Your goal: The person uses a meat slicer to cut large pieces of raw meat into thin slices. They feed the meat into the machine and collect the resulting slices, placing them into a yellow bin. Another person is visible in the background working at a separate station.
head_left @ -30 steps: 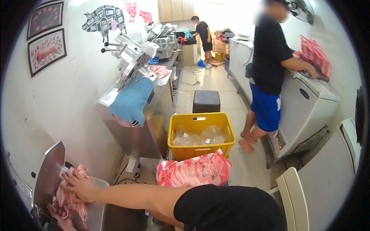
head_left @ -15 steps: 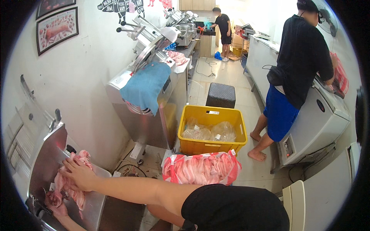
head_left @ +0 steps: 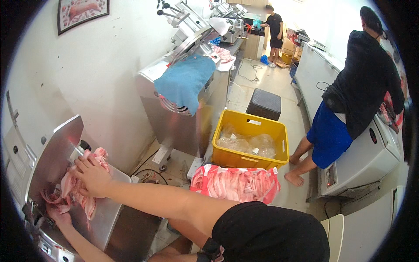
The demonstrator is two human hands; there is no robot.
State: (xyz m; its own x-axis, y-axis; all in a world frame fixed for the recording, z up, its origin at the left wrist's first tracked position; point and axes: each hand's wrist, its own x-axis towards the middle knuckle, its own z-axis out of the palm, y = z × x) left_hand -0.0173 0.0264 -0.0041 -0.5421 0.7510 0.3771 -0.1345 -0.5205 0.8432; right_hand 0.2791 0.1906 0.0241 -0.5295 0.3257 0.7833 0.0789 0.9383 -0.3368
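At the lower left, pink strips of fatty meat (head_left: pixel 87 205) lie bunched on a steel tray (head_left: pixel 114 185) against the upright plate (head_left: pixel 48 157) of a metal machine. My right hand (head_left: pixel 91 177) rests on top of the pile, fingers spread and slightly bent over the strips. My left hand (head_left: pixel 60 215), lower and partly hidden by meat, has its fingers curled on a piece near the base of the plate.
A meat-filled bag (head_left: pixel 234 183), yellow crate (head_left: pixel 249 157) of clear plastic bags and black stool (head_left: pixel 264 105) stand ahead. A slicer under a blue cloth (head_left: pixel 183 81) lines the left wall. A co-worker (head_left: pixel 362 74) stands at the right-hand freezer (head_left: pixel 366 161); another person (head_left: pixel 275 30) is farther back.
The view has tilted, shifting the room up and rightward. The nearer co-worker leans further over the freezer. My hands stay in the meat, with only slight movement.
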